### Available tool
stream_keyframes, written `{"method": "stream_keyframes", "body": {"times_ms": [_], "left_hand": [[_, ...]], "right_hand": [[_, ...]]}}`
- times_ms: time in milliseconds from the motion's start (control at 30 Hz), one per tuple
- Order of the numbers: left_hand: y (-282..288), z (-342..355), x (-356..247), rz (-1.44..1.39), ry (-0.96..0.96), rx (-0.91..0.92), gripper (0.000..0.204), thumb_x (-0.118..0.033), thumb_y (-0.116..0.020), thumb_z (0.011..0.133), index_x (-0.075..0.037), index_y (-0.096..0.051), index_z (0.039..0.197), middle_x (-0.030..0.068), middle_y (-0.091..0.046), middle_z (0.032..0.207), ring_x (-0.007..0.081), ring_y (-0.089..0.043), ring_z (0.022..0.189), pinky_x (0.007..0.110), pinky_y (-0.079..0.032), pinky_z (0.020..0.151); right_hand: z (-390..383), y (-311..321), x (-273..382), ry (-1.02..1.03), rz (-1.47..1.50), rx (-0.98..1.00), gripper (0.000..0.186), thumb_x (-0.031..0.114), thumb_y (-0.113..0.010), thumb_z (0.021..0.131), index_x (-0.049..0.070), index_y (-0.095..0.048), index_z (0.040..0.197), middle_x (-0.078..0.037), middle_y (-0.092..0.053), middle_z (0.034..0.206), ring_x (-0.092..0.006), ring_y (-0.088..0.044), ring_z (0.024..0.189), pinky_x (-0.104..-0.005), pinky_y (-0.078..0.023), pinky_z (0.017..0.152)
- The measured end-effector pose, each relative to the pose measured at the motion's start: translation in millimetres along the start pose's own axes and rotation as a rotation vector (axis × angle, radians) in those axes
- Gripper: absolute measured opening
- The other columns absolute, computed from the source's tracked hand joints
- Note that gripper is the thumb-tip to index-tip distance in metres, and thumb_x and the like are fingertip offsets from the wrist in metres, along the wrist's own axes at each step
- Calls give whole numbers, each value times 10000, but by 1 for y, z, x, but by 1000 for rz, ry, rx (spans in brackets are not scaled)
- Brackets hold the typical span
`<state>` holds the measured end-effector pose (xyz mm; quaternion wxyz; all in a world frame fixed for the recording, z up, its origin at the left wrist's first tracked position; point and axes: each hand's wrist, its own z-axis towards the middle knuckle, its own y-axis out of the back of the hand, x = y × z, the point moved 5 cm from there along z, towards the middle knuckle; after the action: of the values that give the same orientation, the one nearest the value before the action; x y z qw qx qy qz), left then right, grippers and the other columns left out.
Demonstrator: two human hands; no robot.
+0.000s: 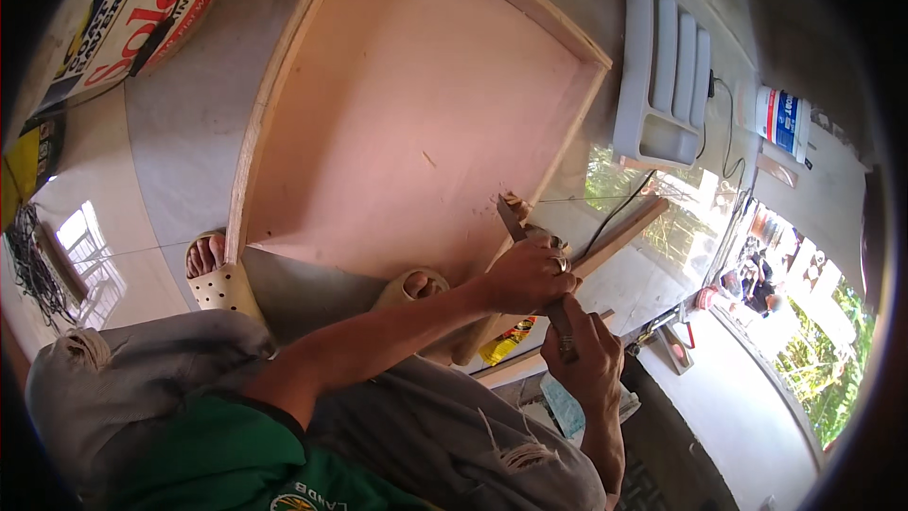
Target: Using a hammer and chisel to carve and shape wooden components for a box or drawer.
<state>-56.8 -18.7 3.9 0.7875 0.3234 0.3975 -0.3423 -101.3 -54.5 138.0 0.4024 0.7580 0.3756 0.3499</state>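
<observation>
Left grip (530,276) and right grip (588,355), both closed round the dark flat tool (511,218), and you're at the wooden tray's (248,147) five o'clock side! Careful: uneven pressure could send that tip skidding toward eleven o'clock, probably scoring the pink base (407,85).

Green shirt (213,449), dark trim (271,411) on its sleeve, white lettering (320,496) and round emblem (293,503) on its front. Grey trousers (189,341) past the shirt, frayed rips (89,348) at both knees (loose threads showing). Cream clogs (225,291) beyond the shirt, left one dotted with dark holes. Silvery ring (563,265) on left hand (528,276), right of shirt.
</observation>
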Motion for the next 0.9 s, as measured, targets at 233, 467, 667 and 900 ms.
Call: {"method": "stream_keyframes", "body": {"times_ms": [233, 467, 667, 900], "left_hand": [[15, 24, -39, -141, 48, -9, 274, -247, -708, 667, -76, -613, 858, 55, -583, 696, 242, -596, 783, 381, -420, 752], [8, 47, -29, -163, 255, 254, 370, -225, -723, 617, -16, -596, 894, 113, -607, 717, 325, -624, 740, 441, -467, 734], [16, 47, -13, -135, 165, 87, 325, -251, -726, 572, -62, -606, 807, 89, -589, 644, 304, -611, 660, 419, -463, 646], [23, 35, -6, -246, 112, -37, 253, -233, -689, 532, -125, -597, 740, 64, -575, 617, 305, -600, 633, 429, -431, 589]], "right_hand": [[-22, 32, -8, -62, 47, -113, 456, 39, -717, 690, 76, -629, 1136, -134, -630, 835, -312, -663, 729, -406, -532, 593], [2, 55, -6, 127, -173, 94, 435, 27, -692, 703, 72, -636, 1131, -85, -523, 783, -256, -606, 667, -386, -510, 562], [17, 49, 15, 239, -422, 179, 436, 101, -655, 737, 64, -599, 1168, -89, -454, 831, -254, -566, 713, -369, -509, 547], [30, 47, 47, 80, -315, 254, 393, 166, -692, 745, 78, -578, 1111, -101, -466, 834, -285, -591, 693, -395, -510, 560]]}}
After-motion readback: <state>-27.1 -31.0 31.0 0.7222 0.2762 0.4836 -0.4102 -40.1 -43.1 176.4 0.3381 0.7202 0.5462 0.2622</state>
